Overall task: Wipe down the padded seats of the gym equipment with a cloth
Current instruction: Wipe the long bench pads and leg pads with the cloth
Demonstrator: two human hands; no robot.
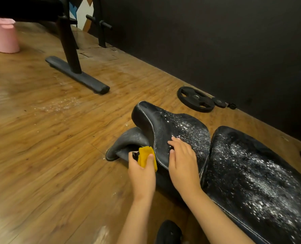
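**A:** Where's the cloth now?
**B:** In my left hand [141, 175]. The yellow cloth [146, 155] is bunched and pinched under the thumb, at the left edge of the small seat pad [172, 124].
**A:** And the other hand?
**B:** My right hand [183, 161] is flat on that pad, fingers straight, steadying it.
**A:** Progress?
**B:** Early, I'd say. White powder [195, 136] speckles the seat's right half, and the long back pad [251, 164] is covered. Nearly everything is left.
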